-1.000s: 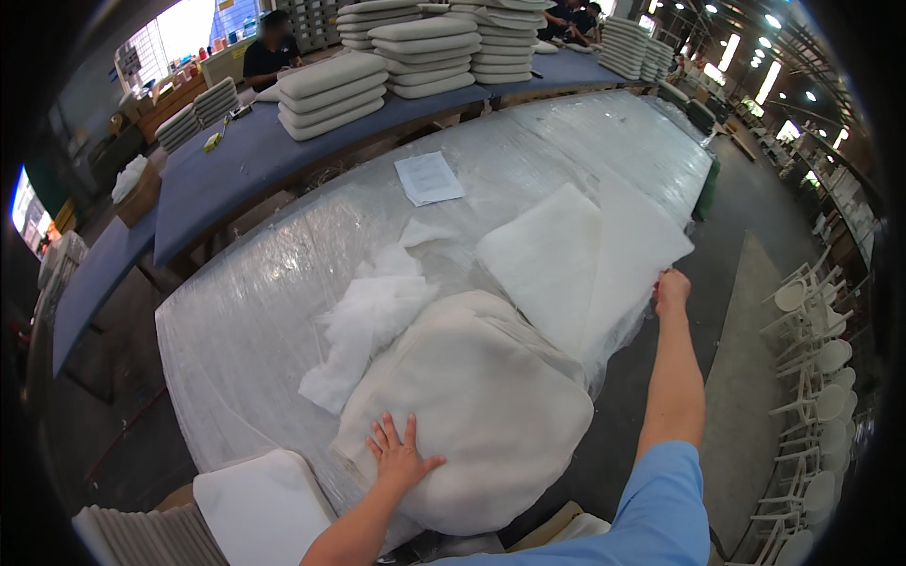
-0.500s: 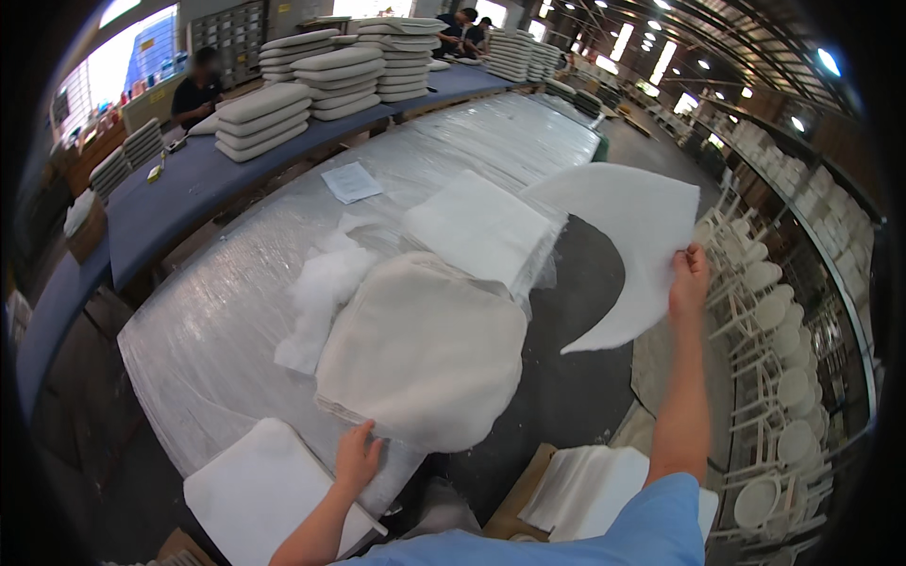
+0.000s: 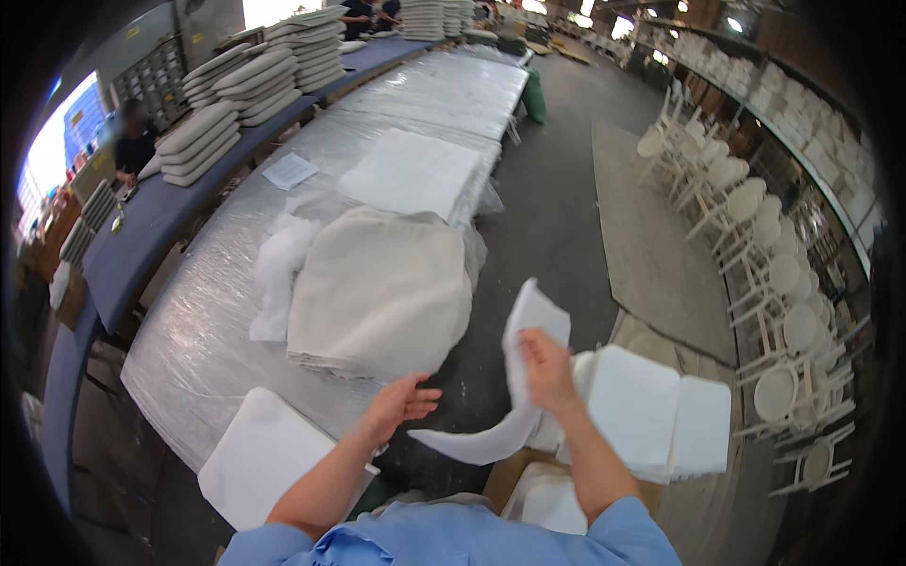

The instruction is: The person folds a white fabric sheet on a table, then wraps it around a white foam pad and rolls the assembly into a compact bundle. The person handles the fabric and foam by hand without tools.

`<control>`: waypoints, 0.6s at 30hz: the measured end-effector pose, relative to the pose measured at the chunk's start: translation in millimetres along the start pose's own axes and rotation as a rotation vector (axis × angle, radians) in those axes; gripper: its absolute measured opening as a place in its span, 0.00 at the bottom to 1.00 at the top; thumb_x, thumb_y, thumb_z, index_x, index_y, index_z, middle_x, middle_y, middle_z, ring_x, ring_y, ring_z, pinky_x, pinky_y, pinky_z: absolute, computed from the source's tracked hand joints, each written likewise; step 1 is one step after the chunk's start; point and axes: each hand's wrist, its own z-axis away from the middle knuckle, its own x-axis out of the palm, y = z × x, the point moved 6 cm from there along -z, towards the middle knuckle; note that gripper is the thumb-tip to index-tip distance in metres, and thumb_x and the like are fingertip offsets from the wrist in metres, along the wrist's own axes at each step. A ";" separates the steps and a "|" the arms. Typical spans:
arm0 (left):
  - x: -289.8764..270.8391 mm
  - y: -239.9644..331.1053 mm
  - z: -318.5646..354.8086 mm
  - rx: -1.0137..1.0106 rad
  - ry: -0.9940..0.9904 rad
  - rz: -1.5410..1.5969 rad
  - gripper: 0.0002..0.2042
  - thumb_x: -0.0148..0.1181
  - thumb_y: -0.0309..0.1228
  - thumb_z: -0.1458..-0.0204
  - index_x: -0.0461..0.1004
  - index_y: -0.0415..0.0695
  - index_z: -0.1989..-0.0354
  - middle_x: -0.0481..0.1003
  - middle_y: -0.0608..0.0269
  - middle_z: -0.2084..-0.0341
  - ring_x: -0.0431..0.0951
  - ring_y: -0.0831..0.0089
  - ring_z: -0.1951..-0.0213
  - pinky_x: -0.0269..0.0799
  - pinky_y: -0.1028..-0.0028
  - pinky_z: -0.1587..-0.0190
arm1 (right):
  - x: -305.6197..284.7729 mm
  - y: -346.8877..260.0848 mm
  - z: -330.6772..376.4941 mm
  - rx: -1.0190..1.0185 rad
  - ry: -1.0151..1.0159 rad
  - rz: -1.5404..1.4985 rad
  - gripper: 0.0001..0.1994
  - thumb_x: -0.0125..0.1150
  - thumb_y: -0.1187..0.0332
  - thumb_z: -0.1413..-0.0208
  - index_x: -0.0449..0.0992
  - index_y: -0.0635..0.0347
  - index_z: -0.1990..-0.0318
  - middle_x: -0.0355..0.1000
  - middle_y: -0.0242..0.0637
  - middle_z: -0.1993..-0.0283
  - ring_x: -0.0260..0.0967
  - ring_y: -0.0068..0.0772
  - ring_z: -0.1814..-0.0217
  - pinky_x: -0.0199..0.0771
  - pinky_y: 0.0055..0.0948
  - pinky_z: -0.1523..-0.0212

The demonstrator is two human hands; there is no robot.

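Note:
My right hand (image 3: 547, 370) grips a white sheet of soft padding (image 3: 541, 309), which hangs folded and curves down to a thin tail beside the table edge. My left hand (image 3: 404, 407) is held with its fingers stretched out, apart from the padding and just below the corner of a stack of off-white fabric pieces (image 3: 377, 292). That stack lies on the plastic-wrapped table (image 3: 212, 311). Loose white fluff (image 3: 280, 283) rests along its left side, and flat white sheets (image 3: 415, 170) lie beyond it.
White pads (image 3: 260, 462) lie at the near left corner. More white pads (image 3: 630, 406) sit at my right, above a cardboard box (image 3: 505, 476). White chairs (image 3: 779, 391) line the right. Cushions (image 3: 198, 141) are stacked on a blue table (image 3: 151, 226), with a person (image 3: 135, 146) behind it.
My right hand has drawn the padding from the far right in towards me, and it has folded. My left hand has come off the fabric stack and moved right. The view has turned rightward.

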 end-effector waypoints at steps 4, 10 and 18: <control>89.5 -4.5 -13.2 -0.126 -0.230 -0.110 0.27 0.47 0.50 0.28 0.66 0.45 0.29 0.80 0.61 0.47 0.80 0.69 0.49 0.73 0.65 0.42 | 46.5 -6.5 114.1 -0.013 -0.048 -0.048 0.11 0.57 0.78 0.39 0.80 0.63 0.51 0.80 0.50 0.55 0.80 0.56 0.53 0.80 0.41 0.54; 124.1 -69.9 3.8 -0.110 -0.092 -0.419 0.12 0.59 0.31 0.35 0.80 0.42 0.46 0.82 0.62 0.54 0.79 0.76 0.52 0.74 0.70 0.45 | 39.8 5.6 216.4 0.236 -0.234 -0.283 0.13 0.66 0.74 0.42 0.81 0.64 0.50 0.81 0.47 0.57 0.81 0.51 0.56 0.80 0.39 0.53; 175.7 -77.4 110.9 0.149 -0.162 -0.622 0.16 0.58 0.36 0.33 0.79 0.41 0.43 0.81 0.64 0.54 0.77 0.77 0.52 0.73 0.71 0.46 | -14.2 -31.8 201.5 -0.121 -0.434 -0.025 0.29 0.73 0.64 0.48 0.75 0.61 0.38 0.78 0.46 0.49 0.78 0.50 0.47 0.77 0.42 0.44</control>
